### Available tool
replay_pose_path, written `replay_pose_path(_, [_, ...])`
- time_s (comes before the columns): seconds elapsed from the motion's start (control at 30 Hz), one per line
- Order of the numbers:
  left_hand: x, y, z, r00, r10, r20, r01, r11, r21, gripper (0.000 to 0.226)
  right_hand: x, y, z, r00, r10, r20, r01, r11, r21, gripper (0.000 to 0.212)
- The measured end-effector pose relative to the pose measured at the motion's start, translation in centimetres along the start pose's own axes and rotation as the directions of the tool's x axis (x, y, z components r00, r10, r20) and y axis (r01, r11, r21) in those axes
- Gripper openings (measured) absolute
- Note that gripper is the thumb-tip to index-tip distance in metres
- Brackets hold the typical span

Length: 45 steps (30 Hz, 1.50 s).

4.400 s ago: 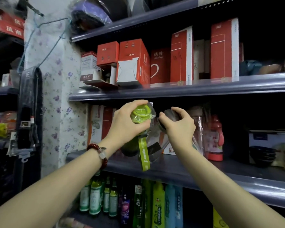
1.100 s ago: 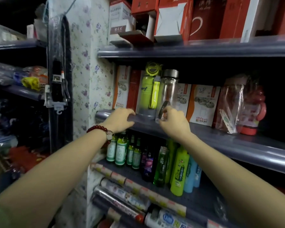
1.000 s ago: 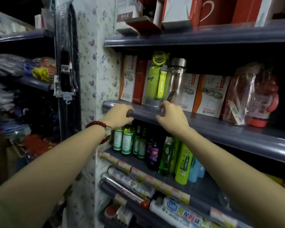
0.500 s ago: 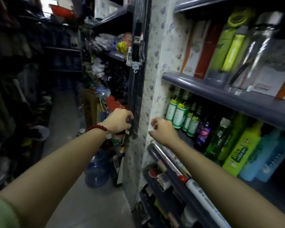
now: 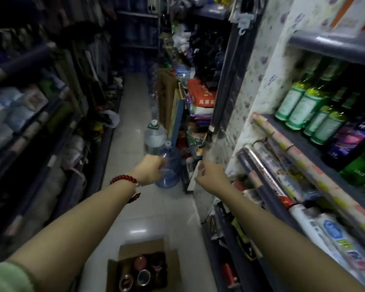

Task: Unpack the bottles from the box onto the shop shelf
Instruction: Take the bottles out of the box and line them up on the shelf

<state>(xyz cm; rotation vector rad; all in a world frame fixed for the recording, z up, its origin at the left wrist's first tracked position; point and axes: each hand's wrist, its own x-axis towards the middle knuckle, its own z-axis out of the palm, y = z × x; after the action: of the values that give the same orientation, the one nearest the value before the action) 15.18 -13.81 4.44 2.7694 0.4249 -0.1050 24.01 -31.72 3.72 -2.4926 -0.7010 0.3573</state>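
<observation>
Two hands are out in front at mid-height over the aisle floor (image 5: 135, 114), neither holding anything. Left to right: dim stocked shelving runs along the left side of the aisle, its contents too blurred to identify. The left hand (image 5: 151, 169), with a red bead bracelet (image 5: 123, 179) at the wrist, has a loosely curled grip, empty; the large blue water jug (image 5: 169, 165) seen behind it stands on the floor farther off and is not held. The right hand (image 5: 209, 172) is also empty, fingers loosely bent, close beside the edge of the right-hand shelf unit (image 5: 268, 119).

The box (image 5: 143, 268) sits open on the floor, below and nearer the body than both hands, roughly between the two forearms and slightly toward the left one. Several bottles (image 5: 142, 275) stand upright inside, caps up, long axis vertical; the exact count cannot be told.

Judgement: the coming move is a reach down and back toward the body. The left hand looks marginally nearer. The box flaps stand open, so access from above appears free. The floor to the left of the box is open; the lower shelf edges and stock on the right crowd that side, leaving the right arm less room.
</observation>
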Motion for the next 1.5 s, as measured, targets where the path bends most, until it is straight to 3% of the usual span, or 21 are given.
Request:
replay_pose_path(0.13, [-0.2, -6.2, 6.6, 0.996, -0.083, 0.045, 0.084, 0.996, -0.019, 0.035, 1.1, 1.8, 7.6, 0.998, 0.002, 0.067, -0.001, 1.0, -0.018, 0.025])
replay_pose_path(0.3, [-0.2, -13.5, 15.1, 0.976, -0.178, 0.129, 0.182, 0.983, -0.021, 0.039, 2.5, 5.5, 17.8, 0.987, 0.041, 0.159, -0.033, 0.998, -0.053, 0.042])
replay_pose_path(0.77, [-2.5, -28.5, 41.6, 0.922, -0.318, 0.221, 0.321, 0.947, 0.023, 0.038, 4.0, 17.1, 46.0, 0.945, 0.063, 0.322, -0.041, 0.996, -0.074, 0.031])
replay_pose_path(0.9, [-2.3, -31.6, 48.8, 0.907, -0.364, 0.214, 0.369, 0.929, 0.015, 0.035, 4.2, 20.2, 52.7, 0.952, 0.048, 0.303, -0.031, 0.998, -0.061, 0.025])
replay_pose_path(1.17, [-2.1, -37.3, 60.4, 0.933, -0.326, 0.151, 0.334, 0.942, -0.029, 0.033, 5.9, 26.7, 63.6, 0.976, -0.063, 0.208, 0.06, 0.998, 0.021, 0.051])
replay_pose_path(1.33, [-3.2, -38.3, 65.1, 0.961, -0.263, 0.086, 0.275, 0.947, -0.168, 0.032, 6.9, 29.9, 68.6, 0.996, -0.069, 0.063, 0.065, 0.995, 0.074, 0.056])
replay_pose_path(1.5, [-4.9, -38.0, 69.4, 0.967, -0.252, 0.038, 0.249, 0.897, -0.365, 0.037, 7.0, 31.6, 71.5, 0.998, -0.067, 0.006, 0.067, 0.994, 0.085, 0.058])
